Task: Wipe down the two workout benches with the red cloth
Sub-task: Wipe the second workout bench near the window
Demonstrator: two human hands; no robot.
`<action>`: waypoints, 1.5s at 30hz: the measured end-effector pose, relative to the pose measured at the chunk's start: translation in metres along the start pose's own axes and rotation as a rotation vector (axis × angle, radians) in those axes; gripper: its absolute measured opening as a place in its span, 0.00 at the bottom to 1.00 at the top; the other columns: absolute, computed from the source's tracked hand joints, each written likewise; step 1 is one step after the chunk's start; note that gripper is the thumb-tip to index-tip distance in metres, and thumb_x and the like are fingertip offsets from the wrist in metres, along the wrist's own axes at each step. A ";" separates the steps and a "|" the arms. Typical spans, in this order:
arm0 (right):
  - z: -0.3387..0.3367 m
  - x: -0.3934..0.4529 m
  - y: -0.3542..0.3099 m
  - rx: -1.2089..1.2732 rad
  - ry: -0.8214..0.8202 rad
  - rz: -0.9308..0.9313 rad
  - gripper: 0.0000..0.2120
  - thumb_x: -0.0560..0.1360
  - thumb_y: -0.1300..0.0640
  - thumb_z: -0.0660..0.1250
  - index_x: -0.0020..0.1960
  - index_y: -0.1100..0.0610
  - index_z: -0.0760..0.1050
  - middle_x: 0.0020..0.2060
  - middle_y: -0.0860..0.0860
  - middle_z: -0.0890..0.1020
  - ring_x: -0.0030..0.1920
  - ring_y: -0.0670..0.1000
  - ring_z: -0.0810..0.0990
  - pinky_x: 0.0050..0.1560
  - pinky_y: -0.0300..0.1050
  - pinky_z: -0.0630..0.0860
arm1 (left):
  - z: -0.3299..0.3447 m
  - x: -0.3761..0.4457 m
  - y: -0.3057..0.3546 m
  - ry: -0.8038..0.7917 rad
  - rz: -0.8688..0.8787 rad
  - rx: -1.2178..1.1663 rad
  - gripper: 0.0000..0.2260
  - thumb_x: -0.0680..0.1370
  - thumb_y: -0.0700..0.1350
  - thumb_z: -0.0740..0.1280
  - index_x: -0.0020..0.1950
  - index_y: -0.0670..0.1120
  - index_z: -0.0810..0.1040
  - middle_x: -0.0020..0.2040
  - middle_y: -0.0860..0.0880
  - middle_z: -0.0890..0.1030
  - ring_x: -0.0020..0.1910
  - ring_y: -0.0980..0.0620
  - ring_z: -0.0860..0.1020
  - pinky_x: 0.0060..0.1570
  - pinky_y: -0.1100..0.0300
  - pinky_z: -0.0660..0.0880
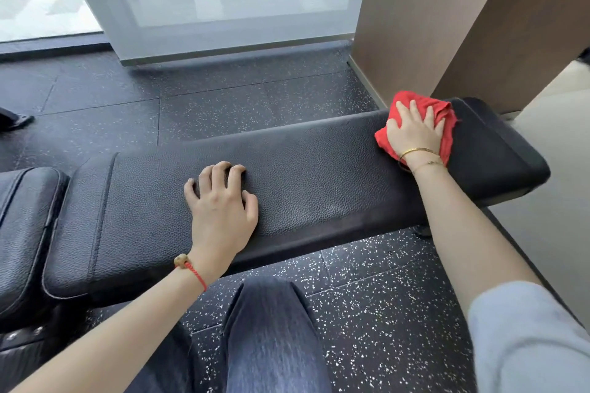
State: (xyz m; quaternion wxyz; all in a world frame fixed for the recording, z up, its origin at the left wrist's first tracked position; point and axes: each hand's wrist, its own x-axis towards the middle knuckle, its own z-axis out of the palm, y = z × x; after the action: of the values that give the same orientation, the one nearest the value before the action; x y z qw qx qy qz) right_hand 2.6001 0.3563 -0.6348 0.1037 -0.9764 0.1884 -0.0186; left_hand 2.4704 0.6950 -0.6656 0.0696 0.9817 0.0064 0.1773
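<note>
Left hand (220, 210) rests fingers-curled on bench (319, 175); right hand (415, 131) presses flat on cloth (445, 112).

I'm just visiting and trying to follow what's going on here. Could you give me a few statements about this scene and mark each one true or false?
1. The right hand presses the red cloth flat on the bench pad. True.
2. The left hand holds a spray bottle. False: it holds nothing and rests on the pad with its fingers curled.
3. The cloth lies near the right end of the pad. True.
4. The cloth is blue. False: it is red.
5. The floor is dark with white speckles. True.
</note>
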 end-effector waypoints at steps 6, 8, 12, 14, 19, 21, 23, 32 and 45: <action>0.017 -0.034 -0.063 -0.019 -0.022 -0.307 0.26 0.79 0.46 0.52 0.77 0.44 0.57 0.78 0.46 0.57 0.78 0.55 0.51 0.77 0.60 0.42 | -0.001 0.000 -0.001 -0.017 -0.007 -0.005 0.19 0.74 0.49 0.57 0.63 0.49 0.73 0.64 0.48 0.74 0.66 0.44 0.70 0.66 0.41 0.63; 0.022 -0.062 -0.080 -0.017 -0.019 -0.419 0.27 0.78 0.46 0.54 0.77 0.44 0.57 0.78 0.46 0.57 0.78 0.54 0.51 0.77 0.59 0.42 | -0.003 0.000 -0.001 -0.019 -0.010 -0.015 0.19 0.74 0.49 0.57 0.63 0.49 0.73 0.64 0.48 0.74 0.66 0.44 0.70 0.66 0.41 0.64; 0.030 -0.124 -0.092 -0.020 -0.022 -0.639 0.28 0.77 0.47 0.56 0.77 0.43 0.57 0.78 0.45 0.57 0.78 0.54 0.51 0.77 0.57 0.42 | -0.006 0.000 0.000 -0.038 -0.018 -0.037 0.19 0.74 0.50 0.57 0.63 0.49 0.74 0.64 0.48 0.74 0.66 0.44 0.70 0.66 0.40 0.64; 0.031 -0.141 -0.086 -0.013 -0.028 -0.688 0.28 0.77 0.48 0.56 0.77 0.43 0.57 0.78 0.44 0.57 0.78 0.53 0.51 0.77 0.57 0.43 | -0.008 -0.001 0.000 -0.045 -0.019 -0.042 0.19 0.74 0.50 0.57 0.63 0.49 0.74 0.64 0.48 0.74 0.66 0.44 0.70 0.66 0.41 0.63; 0.025 -0.126 -0.080 0.024 -0.043 -0.612 0.27 0.78 0.48 0.57 0.76 0.42 0.58 0.77 0.43 0.58 0.78 0.53 0.52 0.77 0.56 0.44 | -0.011 0.000 -0.001 -0.071 -0.015 -0.069 0.18 0.75 0.49 0.59 0.63 0.49 0.75 0.65 0.48 0.74 0.67 0.45 0.69 0.67 0.41 0.62; 0.023 -0.113 -0.088 0.018 -0.028 -0.506 0.26 0.79 0.48 0.56 0.77 0.43 0.58 0.78 0.44 0.57 0.78 0.53 0.52 0.77 0.57 0.44 | -0.013 -0.002 -0.004 -0.093 0.000 -0.096 0.17 0.76 0.49 0.60 0.64 0.49 0.75 0.66 0.48 0.74 0.69 0.45 0.68 0.69 0.41 0.61; 0.024 -0.105 -0.099 0.015 -0.025 -0.412 0.26 0.79 0.47 0.54 0.77 0.43 0.57 0.78 0.44 0.56 0.78 0.54 0.51 0.77 0.58 0.43 | -0.015 -0.003 -0.006 -0.134 0.013 -0.121 0.19 0.78 0.50 0.59 0.68 0.49 0.73 0.70 0.48 0.72 0.72 0.46 0.66 0.71 0.42 0.58; 0.033 -0.136 -0.147 -0.038 -0.070 -0.469 0.27 0.80 0.47 0.52 0.78 0.44 0.54 0.79 0.46 0.53 0.78 0.56 0.48 0.76 0.59 0.39 | -0.037 -0.011 -0.074 -0.120 0.041 -0.166 0.17 0.79 0.50 0.63 0.65 0.47 0.76 0.66 0.47 0.75 0.69 0.45 0.68 0.70 0.46 0.63; 0.063 -0.249 -0.260 0.018 -0.093 -0.912 0.29 0.78 0.47 0.56 0.78 0.45 0.55 0.78 0.45 0.56 0.78 0.52 0.49 0.77 0.56 0.41 | -0.041 -0.027 -0.148 0.062 -0.105 -0.182 0.16 0.72 0.48 0.57 0.56 0.48 0.77 0.60 0.49 0.79 0.62 0.45 0.74 0.63 0.46 0.67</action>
State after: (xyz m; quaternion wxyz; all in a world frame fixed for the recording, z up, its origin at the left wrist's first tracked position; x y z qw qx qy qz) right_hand 2.4686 0.6969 -0.6414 0.1018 -0.9584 -0.2659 -0.0204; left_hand 2.4324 0.8457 -0.6576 0.1673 0.9637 0.0439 0.2036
